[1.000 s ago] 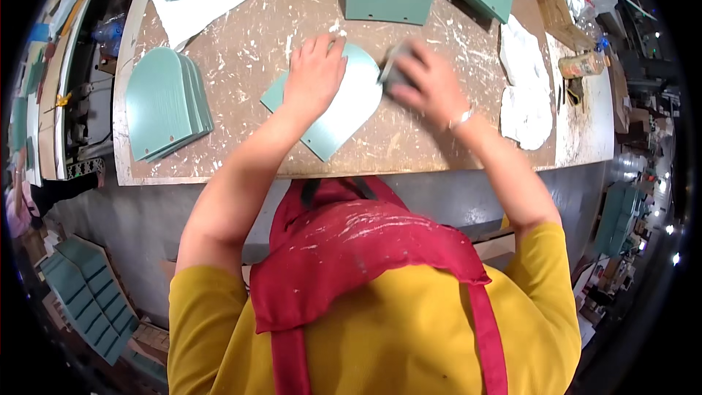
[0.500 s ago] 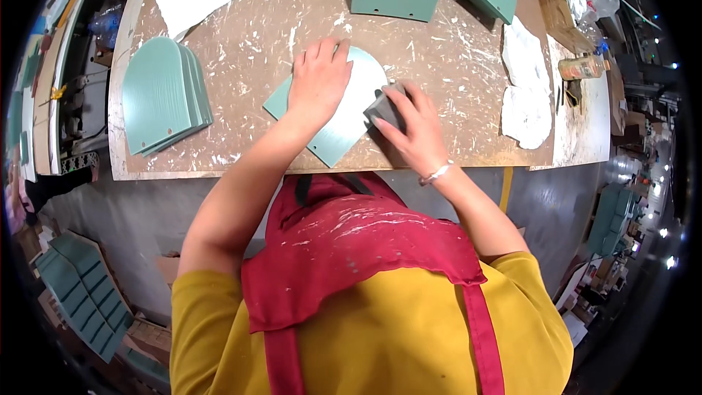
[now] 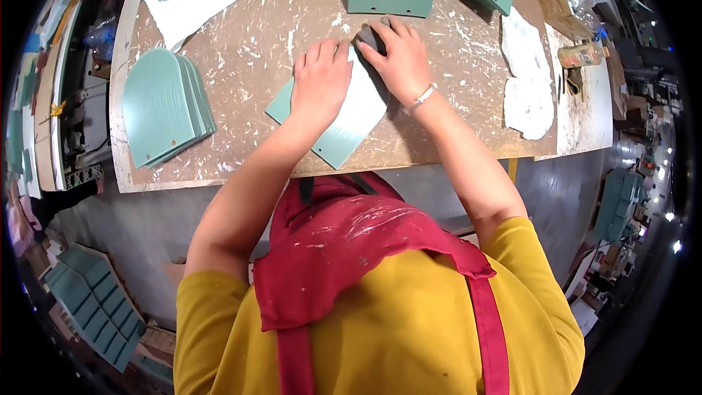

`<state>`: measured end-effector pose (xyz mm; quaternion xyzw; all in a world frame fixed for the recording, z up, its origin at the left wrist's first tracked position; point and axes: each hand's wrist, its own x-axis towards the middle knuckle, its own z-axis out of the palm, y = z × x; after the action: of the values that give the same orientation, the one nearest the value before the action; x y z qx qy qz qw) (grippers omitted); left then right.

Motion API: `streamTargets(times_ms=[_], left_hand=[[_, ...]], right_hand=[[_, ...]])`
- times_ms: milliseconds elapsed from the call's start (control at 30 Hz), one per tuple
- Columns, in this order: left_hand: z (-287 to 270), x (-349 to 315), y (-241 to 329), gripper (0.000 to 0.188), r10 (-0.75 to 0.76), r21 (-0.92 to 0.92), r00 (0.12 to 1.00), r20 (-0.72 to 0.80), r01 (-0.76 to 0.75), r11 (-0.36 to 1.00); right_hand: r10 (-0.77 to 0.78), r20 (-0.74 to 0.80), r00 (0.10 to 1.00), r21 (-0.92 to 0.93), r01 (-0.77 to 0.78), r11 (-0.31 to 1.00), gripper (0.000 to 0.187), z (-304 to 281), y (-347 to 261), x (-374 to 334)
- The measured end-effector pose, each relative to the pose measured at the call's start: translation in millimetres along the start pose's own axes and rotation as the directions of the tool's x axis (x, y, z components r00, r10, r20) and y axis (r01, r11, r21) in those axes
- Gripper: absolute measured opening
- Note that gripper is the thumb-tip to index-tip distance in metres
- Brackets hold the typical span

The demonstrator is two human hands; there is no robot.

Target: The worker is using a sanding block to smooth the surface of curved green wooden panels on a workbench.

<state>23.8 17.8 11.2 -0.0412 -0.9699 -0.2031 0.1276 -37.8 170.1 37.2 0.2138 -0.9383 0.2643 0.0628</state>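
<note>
"Where's the green round-ended panel?"
"On the worktable, beneath the left hand, which lies flat; the right hand grips a dark grey block at the panel's edge."

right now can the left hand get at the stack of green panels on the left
Probably yes: the left hand rests on a separate green panel, and nothing visible blocks the way to the stack, at its left.
</note>
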Motion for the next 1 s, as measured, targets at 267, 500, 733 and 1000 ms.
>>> streamTargets(times_ms=[267,500,733,1000], left_hand=[[-3,-3,0,0.039,-0.003,-0.008,0.999,0.04,0.003,1.0],[-12,-9,-1,0.047,0.014,-0.044,1.0,-0.012,-0.015,0.999],[-33,-70,16,0.057,0.201,-0.031,0.961,0.189,-0.198,0.98],[-32,-81,14,0.059,0.191,-0.028,0.948,0.255,-0.19,0.981]], right_hand=[[-0.039,0.013,0.999,-0.014,0.039,0.999,0.046,-11,6,-68],[0.057,-0.005,0.998,0.069,-0.057,0.996,0.047,-24,29,-9],[-0.068,0.09,0.994,0.044,0.065,0.997,0.053,-21,-1,-39],[-0.022,0.173,0.985,0.05,0.013,0.999,0.055,-24,-10,-25]])
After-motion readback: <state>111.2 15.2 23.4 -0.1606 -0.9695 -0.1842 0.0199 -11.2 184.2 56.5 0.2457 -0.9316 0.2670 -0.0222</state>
